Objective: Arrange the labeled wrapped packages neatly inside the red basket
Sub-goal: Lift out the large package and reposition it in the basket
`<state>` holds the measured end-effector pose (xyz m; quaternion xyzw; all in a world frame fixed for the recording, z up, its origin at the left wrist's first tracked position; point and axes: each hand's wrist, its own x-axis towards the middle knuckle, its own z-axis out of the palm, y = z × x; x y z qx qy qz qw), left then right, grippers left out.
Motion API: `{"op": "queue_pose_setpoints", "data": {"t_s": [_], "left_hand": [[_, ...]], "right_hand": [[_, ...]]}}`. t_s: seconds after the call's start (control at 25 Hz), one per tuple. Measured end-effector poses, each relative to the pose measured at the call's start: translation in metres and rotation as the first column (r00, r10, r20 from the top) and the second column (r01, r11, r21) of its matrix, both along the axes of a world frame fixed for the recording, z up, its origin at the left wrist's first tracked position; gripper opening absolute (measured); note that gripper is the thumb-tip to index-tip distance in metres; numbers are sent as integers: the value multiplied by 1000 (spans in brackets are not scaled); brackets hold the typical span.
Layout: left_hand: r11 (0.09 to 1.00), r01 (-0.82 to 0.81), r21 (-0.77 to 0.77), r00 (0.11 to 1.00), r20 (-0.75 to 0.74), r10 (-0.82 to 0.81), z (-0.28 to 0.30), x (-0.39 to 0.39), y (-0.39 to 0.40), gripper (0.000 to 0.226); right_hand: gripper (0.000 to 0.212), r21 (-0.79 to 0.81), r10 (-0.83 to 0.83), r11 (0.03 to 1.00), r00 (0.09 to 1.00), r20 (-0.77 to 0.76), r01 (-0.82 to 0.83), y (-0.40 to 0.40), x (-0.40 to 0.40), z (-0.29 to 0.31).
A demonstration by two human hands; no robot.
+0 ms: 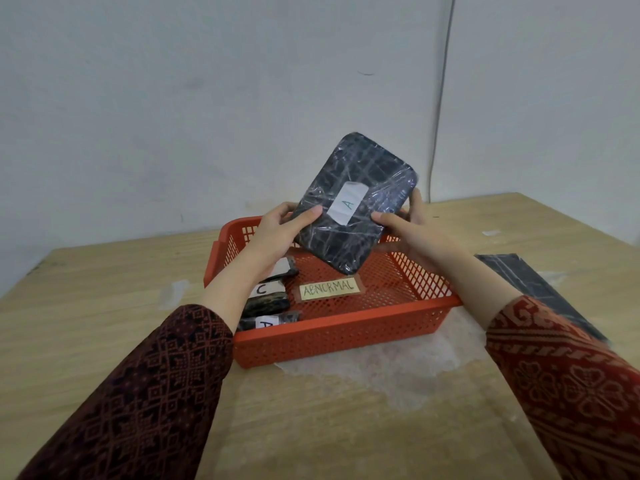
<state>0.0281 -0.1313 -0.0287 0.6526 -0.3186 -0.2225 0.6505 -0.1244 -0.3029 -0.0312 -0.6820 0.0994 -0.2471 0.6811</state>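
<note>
Both hands grip the wrapped package [356, 199] marked A, tilted above the red basket [346, 327]: left hand [277, 233] fingers [306, 216] and right hand [412, 233] fingers [384, 220] clamp its lower edges.

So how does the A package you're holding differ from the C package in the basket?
The held A package is larger, lifted by both hands and tilted over the red basket; the C package is smaller, lying flat at the basket's left, partly hidden. Both are dark, clear-wrapped, white-labelled.
</note>
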Motion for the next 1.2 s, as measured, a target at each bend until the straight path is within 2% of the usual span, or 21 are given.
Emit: {"op": "queue_pose_setpoints", "data": {"t_s": [0.16, 0.36, 0.44, 0.48, 0.56, 0.6, 0.68, 0.76, 0.8, 0.88, 1.0, 1.12, 1.2], "left_hand": [[997, -49, -65, 999, 11, 49, 2, 3, 4, 42], [972, -229, -56, 967, -125, 220, -1, 7, 3, 69], [986, -165, -27, 981, -105, 161, -2, 7, 3, 72], [995, -97, 23, 993, -63, 98, -6, 7, 1, 69], [993, -31, 117, 999, -8, 32, -14, 5, -3, 52], [988, -53, 142, 998, -5, 55, -18, 5, -5, 46], [971, -154, 181, 988, 28, 152, -20, 5, -9, 47], [944, -218, 248, 973, 129, 190, -16, 4, -13, 57], [930, -229, 288, 966, 184, 181, -14, 2, -15, 61], [902, -257, 347, 945, 285, 159, -10, -2, -21, 63], [878, -340, 337, 876, 453, 166, -10, -5, -24, 56], [871, -344, 351, 784, 617, 62, -13, -7, -25, 46], [837, -257, 483, 761, 634, -133, -17, -14, -27, 64]], "right_hand": [[37, 122, -106, 987, 994, 11, 104, -2, 1, 8], [45, 159, -89, 983, 995, -40, 94, -3, 4, 3], [44, 216, -132, 966, 989, -73, 145, -3, 6, -1], [42, 167, -191, 963, 974, -124, 210, -4, 7, -3], [43, -178, -352, 933, 899, -261, 314, -6, 7, -6], [45, -366, -428, 875, 858, -283, 316, -6, 7, -8], [50, -580, -506, 750, 840, -195, 317, -4, 7, -6], [59, -664, -482, 689, 867, -122, 290, -2, 10, -3], [65, -703, -473, 665, 870, -139, 250, -3, 12, -3], [78, -762, -475, 635, 842, -256, 127, -5, 12, -6], [95, -783, -489, 622, 788, -375, 13, -9, 9, -8], [78, -812, -476, 573, 761, -442, -113, -6, 12, -11], [62, -829, -468, 518, 743, -479, -209, -3, 17, -14]]}}
